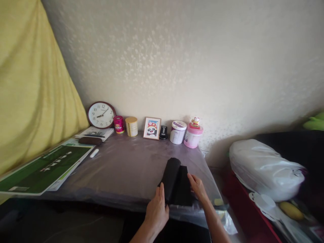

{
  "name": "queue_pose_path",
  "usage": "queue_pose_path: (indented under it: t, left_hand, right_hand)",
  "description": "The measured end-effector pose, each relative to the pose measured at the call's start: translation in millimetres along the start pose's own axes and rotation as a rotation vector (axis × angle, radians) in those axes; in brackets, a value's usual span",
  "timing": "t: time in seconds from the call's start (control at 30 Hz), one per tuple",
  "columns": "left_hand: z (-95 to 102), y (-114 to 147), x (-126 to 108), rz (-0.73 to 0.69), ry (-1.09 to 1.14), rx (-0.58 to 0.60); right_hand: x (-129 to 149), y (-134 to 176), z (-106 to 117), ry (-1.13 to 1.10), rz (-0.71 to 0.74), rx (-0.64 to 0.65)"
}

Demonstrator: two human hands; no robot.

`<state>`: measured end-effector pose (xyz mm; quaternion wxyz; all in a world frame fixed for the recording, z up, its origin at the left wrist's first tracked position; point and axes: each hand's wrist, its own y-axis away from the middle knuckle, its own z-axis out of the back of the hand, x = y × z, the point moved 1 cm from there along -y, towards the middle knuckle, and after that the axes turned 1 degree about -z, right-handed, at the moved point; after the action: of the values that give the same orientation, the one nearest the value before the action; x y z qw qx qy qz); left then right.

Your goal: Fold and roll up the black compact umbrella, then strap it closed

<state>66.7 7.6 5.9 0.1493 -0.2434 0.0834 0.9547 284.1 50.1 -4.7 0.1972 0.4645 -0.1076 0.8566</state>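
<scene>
A black rolled sheet point(171, 175) lies at the near right part of the table. Its left side forms a thick roll, and a flat flap point(183, 185) extends from it to the right. My left hand point(158, 209) grips the lower left end of the roll, fingers along its side. My right hand point(197, 186) is closed at the flap's right edge, its fingertips partly hidden. What the sheet is made of, I cannot tell.
Grey plastic-like film covers the table point(121, 168). Along the wall stand a clock point(101, 115), a pink can point(118, 124), a yellow-lidded tin point(131, 127), a panda picture point(152, 128) and two tubs point(178, 132). Green board point(48, 167) lies left; a white bag point(263, 165) sits right.
</scene>
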Motion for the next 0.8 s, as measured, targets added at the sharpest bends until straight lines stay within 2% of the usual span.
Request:
queue_pose_path:
  t: [0.17,0.4,0.57,0.8]
  left_hand:
    - [-1.2,0.3,1.1,-0.009,0.006,-0.003]
    - [0.5,0.4,-0.2,0.022,0.011,0.020]
    - [0.7,-1.3,0.9,0.014,0.026,0.019]
    - [1.5,-1.6,1.4,0.027,0.016,0.026]
  right_hand:
    - [16.1,4.7,-8.9,0.086,0.054,-0.063]
    - [34.5,0.4,-30.6,0.053,0.110,-0.061]
    - [50.8,-2.1,-48.4,0.005,0.092,0.005]
    - [59.6,-0.7,-61.7,0.128,0.112,-0.041]
